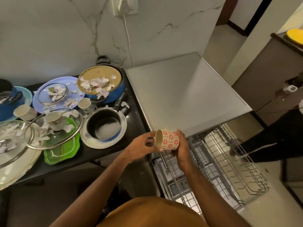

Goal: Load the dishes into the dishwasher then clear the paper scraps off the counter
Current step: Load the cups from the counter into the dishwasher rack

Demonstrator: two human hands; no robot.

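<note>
A cream cup with red flower prints [168,139] lies on its side in the air, just left of the pulled-out wire rack [229,163] of the open dishwasher. My right hand [181,151] grips the cup from its base side. My left hand [141,147] pinches the cup's rim and handle side. On the black counter [136,112] stand a black saucepan on a plate [105,126], a blue pot with a woven mat [100,82], a lilac plate [57,94], a green tray [62,149], glass lids and several cups. Torn paper scraps [96,85] lie over them.
The dishwasher's grey top [180,95] runs right of the counter. Another person's dark-clothed leg [270,145] stands beside the rack at the right. A white cable [127,38] hangs down the marble wall. A yellow thing [295,36] sits on a far counter.
</note>
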